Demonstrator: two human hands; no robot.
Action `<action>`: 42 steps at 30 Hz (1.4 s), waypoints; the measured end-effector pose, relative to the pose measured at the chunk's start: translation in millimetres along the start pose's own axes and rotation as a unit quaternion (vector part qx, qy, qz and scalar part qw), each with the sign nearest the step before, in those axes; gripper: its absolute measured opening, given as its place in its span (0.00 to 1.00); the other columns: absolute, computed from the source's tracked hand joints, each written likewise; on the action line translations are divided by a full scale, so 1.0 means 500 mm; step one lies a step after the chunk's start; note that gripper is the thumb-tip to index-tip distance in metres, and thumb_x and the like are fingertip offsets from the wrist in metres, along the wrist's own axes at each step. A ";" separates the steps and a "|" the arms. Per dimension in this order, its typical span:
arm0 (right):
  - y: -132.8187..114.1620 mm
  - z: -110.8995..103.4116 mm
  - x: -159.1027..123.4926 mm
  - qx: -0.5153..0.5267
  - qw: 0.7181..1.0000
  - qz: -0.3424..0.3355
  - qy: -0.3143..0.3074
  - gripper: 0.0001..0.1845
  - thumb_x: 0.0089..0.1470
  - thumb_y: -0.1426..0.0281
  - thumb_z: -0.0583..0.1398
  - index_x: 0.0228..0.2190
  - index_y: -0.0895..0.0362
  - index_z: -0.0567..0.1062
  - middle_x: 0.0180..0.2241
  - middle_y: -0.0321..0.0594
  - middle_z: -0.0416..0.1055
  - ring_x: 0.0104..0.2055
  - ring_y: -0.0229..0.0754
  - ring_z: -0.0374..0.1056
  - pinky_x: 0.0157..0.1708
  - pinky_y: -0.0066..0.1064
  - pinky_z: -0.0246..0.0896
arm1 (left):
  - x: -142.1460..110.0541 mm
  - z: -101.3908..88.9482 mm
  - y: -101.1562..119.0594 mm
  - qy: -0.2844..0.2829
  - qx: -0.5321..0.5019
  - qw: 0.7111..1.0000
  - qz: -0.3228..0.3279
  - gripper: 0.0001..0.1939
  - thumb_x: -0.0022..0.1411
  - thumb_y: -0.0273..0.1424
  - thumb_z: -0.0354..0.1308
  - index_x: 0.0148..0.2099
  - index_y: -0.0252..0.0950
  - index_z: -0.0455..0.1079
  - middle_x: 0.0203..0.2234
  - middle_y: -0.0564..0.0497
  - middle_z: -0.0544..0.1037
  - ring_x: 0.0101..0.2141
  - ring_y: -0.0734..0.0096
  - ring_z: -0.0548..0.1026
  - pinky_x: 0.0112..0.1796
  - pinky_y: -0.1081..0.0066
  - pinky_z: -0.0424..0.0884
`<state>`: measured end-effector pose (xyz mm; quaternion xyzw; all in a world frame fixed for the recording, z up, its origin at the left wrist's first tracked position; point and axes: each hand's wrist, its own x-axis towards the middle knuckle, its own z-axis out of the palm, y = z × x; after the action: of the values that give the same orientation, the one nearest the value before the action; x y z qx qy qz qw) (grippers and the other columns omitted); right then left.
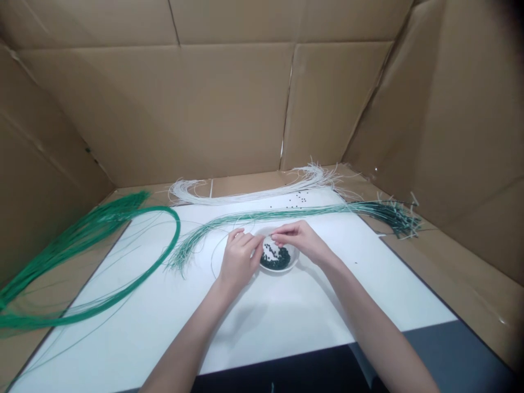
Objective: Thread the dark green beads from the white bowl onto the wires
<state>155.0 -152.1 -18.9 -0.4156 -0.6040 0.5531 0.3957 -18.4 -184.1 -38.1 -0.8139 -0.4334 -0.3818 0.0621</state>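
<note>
My left hand (239, 257) is closed in a pinch at the far left rim of a small white bowl (291, 266). A thin strand (212, 258) curves out beside this hand and seems to run into its fingers. My right hand (302, 240) pinches over the bowl's far right side, its fingertips almost meeting those of the left. Whatever lies between the right fingertips is too small to make out. Dark green beads (278, 262) cover the near part of the bowl's bottom, with a few scattered higher up.
Behind the bowl lies a long bundle of green strands (254, 214), its right end thick with dark beads. A white strand bundle (245, 197) lies farther back, near loose dark beads (301, 200). A green coil (176, 234) is at left. Cardboard walls (229, 109) enclose the white table (311, 322).
</note>
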 end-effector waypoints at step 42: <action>0.030 0.013 0.014 -0.071 0.992 -0.102 -0.018 0.12 0.43 0.65 0.61 0.27 0.61 0.77 0.21 0.38 0.69 0.23 0.36 0.64 0.27 0.28 0.59 | 0.000 0.005 -0.007 0.010 -0.088 0.993 -0.079 0.10 0.59 0.30 0.49 0.31 0.37 0.71 0.19 0.55 0.70 0.23 0.76 0.65 0.41 0.65 0.60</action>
<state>147.3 -147.1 -34.4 -0.3686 -0.6879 0.4730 0.4089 -19.5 -180.8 -40.6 -0.7752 -0.4606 -0.4309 -0.0362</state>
